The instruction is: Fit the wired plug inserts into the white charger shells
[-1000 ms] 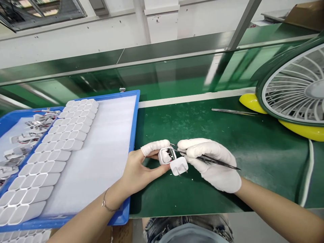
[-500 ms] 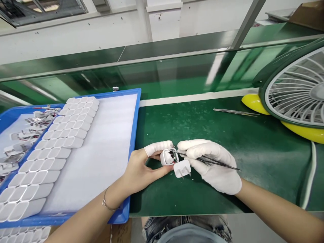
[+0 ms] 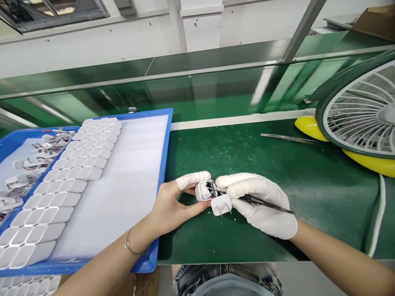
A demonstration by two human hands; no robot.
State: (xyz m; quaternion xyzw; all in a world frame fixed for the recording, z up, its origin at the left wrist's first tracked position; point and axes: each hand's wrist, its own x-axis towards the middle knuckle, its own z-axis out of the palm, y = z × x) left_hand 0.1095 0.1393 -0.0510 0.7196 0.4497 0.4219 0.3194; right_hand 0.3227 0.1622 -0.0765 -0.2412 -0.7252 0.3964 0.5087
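Observation:
My left hand [image 3: 177,203], with a white cover on one finger, is closed around a small white charger housing [image 3: 202,192]. The housing's open side faces right, and dark parts show inside it. From it hangs a white plug cover [image 3: 221,205] with two metal prongs, a bit of red wire showing between the two. White-gloved, my right hand [image 3: 262,203] pinches dark tweezers [image 3: 268,203], whose tips reach into the housing's opening. What exactly the tips touch is too small to tell.
Left, a blue tray [image 3: 166,152] holds rows of white housings [image 3: 63,200]. Another blue tray [image 3: 12,133] contains loose plug parts with wires [image 3: 46,148]. Silver tweezers [image 3: 285,137] lie on the green table [image 3: 216,152] near a fan [image 3: 361,107]. A white cable [image 3: 378,218] runs at right.
My right hand has shifted slightly right and down, with the tweezer tips still at the housing's opening. My left hand and the housing stay nearly in place.

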